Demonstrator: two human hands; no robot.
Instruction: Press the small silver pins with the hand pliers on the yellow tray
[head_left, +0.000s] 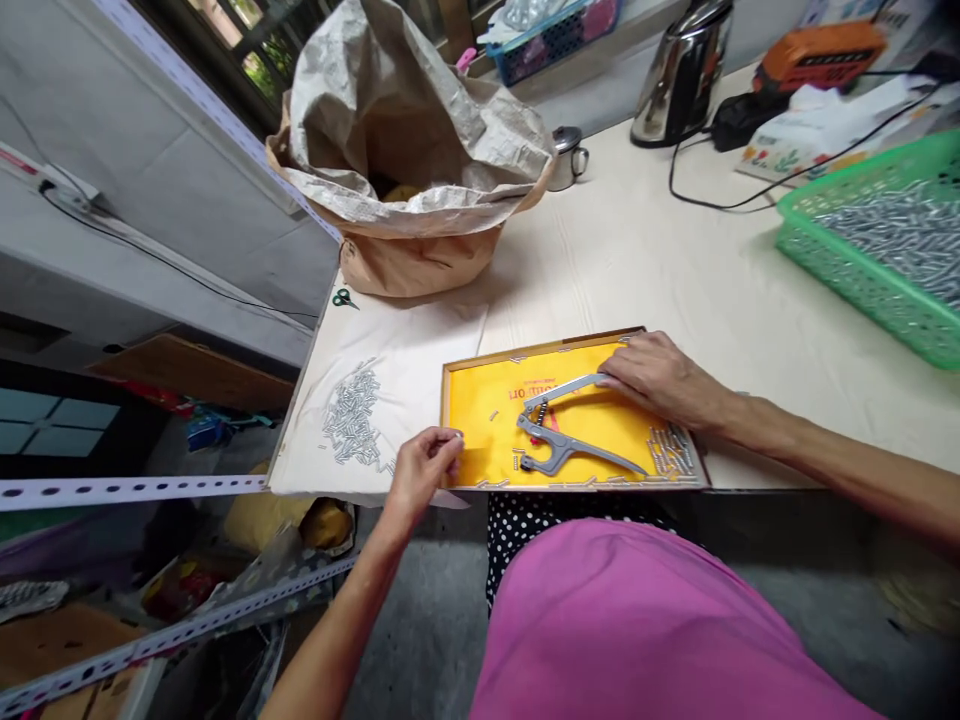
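A shallow wooden tray with a yellow floor [487, 395] lies at the table's near edge. In it rests a grey hand press tool [559, 440] shaped like pliers. My right hand [660, 378] lies on the tool's upper handle, fingers curled over its end. My left hand [424, 465] is at the tray's left front corner, fingertips pinched on a small metal piece. A heap of small metal pins [352, 418] lies on white paper left of the tray. More pins [671, 450] sit in the tray's right front corner.
A large crumpled paper sack [412, 150] stands at the back left, small green scissors [343, 297] beside it. A green basket of metal pins [877, 240] is at right. A steel kettle [679, 75], a cable and a small cup [566, 155] stand behind.
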